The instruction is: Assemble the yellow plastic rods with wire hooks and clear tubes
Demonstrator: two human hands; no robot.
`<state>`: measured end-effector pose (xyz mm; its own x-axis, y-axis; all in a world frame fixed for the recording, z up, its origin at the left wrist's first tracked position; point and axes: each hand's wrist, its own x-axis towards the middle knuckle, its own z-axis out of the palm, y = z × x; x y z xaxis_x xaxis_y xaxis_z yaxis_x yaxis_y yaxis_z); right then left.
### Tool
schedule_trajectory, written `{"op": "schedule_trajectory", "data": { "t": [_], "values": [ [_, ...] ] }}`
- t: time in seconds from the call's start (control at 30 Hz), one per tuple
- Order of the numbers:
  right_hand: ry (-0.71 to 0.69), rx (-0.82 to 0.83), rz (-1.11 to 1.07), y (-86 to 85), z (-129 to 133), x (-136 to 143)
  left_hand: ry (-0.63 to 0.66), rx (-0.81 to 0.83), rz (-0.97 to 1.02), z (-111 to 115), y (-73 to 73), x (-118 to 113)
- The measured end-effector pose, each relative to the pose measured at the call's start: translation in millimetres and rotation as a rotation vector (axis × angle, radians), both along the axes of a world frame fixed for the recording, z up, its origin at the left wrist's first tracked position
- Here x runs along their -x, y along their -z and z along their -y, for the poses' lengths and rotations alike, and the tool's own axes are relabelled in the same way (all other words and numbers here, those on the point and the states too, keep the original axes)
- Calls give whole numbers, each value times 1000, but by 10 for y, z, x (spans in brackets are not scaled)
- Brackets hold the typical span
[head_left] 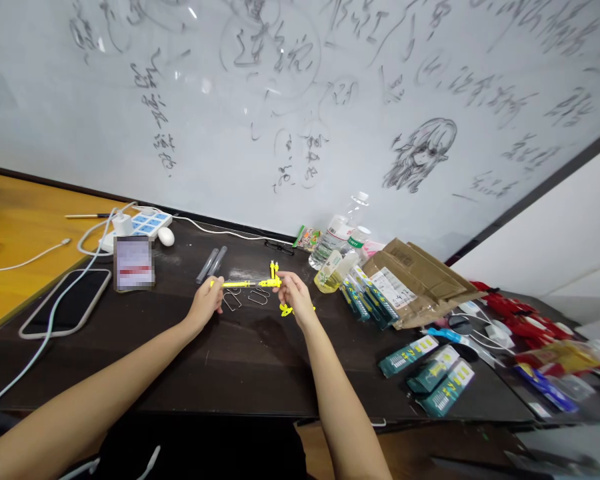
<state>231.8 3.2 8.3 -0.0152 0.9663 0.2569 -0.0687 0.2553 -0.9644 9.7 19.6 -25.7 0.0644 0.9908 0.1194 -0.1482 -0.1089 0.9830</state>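
Note:
A thin yellow rod-like tool [237,285] is held level above the dark table between both hands. My left hand [207,305] pinches its left end. At its right end, my right hand [294,295] grips the yellow end piece. Small yellow parts [273,268] stick up just behind that end. More yellow pieces [286,310] lie beside my right hand, partly hidden by it. Beneath the rod are bent metal loops [258,296] on the table. Two clear tubes [213,263] lie behind my left hand.
On the left are a phone [65,303], a power strip [147,223] and cables. Bottles [330,243], a cardboard package [410,280] and several green boxes [440,370] occupy the right. A whiteboard [205,133] rises behind the table [220,373].

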Motion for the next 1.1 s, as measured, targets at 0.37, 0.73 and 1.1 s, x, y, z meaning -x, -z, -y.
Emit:
{"op": "schedule_trajectory", "data": {
  "t": [0.37,0.73,1.1],
  "values": [
    [17,-20,47,74,-6,107,43,87,-26,10,-2,-5],
    [139,-74,-30,85,-10,134,132,53,-81,28,-41,-19],
    [123,-53,-121,108,-61,97,166,-38,-212,-4,-21,24]
  ]
}}
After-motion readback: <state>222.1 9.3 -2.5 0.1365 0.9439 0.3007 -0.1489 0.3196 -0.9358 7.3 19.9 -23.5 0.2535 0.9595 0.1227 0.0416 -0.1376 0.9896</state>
